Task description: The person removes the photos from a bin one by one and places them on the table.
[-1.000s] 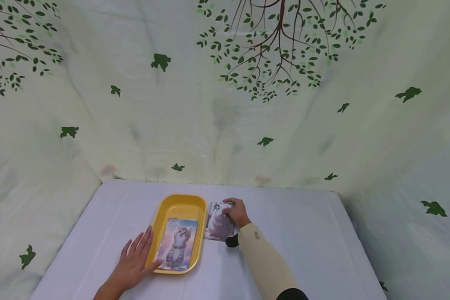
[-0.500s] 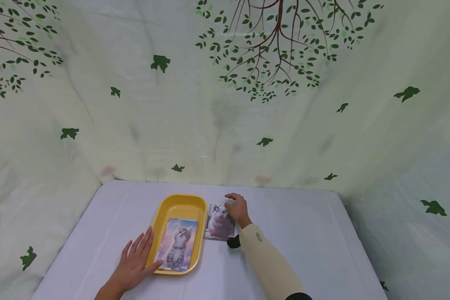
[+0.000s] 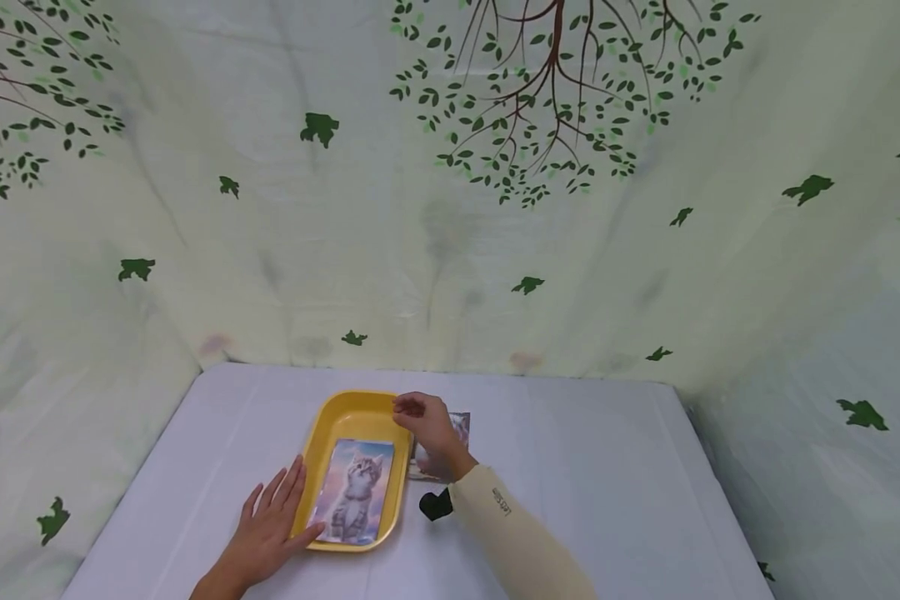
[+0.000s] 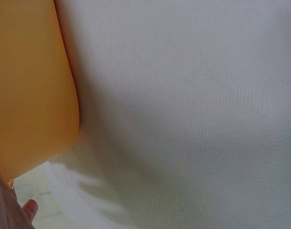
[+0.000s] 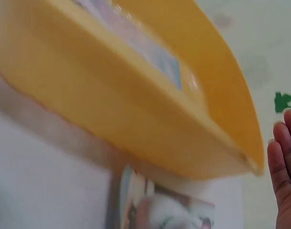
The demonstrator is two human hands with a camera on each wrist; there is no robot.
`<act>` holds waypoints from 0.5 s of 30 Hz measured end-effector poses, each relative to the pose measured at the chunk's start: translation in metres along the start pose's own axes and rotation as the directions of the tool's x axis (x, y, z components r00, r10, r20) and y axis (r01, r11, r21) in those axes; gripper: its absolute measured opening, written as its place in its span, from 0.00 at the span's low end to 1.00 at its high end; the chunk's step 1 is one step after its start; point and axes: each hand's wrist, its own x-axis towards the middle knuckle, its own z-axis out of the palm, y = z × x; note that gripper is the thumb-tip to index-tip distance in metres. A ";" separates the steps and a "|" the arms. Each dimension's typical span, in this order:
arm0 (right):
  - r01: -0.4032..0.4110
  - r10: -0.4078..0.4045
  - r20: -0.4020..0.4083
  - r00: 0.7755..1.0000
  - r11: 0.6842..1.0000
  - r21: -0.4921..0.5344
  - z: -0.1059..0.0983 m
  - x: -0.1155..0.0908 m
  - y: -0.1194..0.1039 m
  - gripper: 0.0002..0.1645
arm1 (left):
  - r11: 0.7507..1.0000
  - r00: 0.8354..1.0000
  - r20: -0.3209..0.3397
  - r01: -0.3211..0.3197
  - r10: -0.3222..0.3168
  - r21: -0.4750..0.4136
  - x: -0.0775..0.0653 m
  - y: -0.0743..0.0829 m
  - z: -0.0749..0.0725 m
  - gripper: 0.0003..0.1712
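A yellow tray (image 3: 360,406) stands on the table, and in it lies a kitten picture card (image 3: 354,492). My left hand (image 3: 266,521) rests with straight, spread fingers along the tray's left side, its thumb over the near left rim by the card's corner. In the head view my right hand (image 3: 426,425) is over the tray's far right edge, with nothing in it; the right wrist view shows its fingers (image 5: 281,164) extended. Partly hidden under that hand, a second picture stack or card (image 3: 461,427) with a hamster-like animal lies against the tray's right side.
A white cloth (image 3: 570,483) covers the table. Pale curtains (image 3: 450,250) with printed branches and leaves enclose its back and sides. A black piece (image 3: 437,504) sits at the right wrist, by the beige sleeve (image 3: 517,533).
My right hand has let go of the hamster picture's far edge, lifted, and moved left to the tray's far right rim. The left hand and tray have stayed put.
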 end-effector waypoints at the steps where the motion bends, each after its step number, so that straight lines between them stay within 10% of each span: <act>1: 0.002 -0.003 0.017 1.000 1.000 0.020 0.004 -0.002 -0.002 0.16 | 1.000 1.000 0.003 0.001 -0.001 -0.001 0.000 0.000 0.000 0.53; 15: -0.062 0.054 0.065 0.996 0.989 0.134 0.068 -0.010 -0.014 0.16 | 1.000 1.000 -0.021 -0.020 0.021 0.004 -0.001 -0.003 0.002 0.53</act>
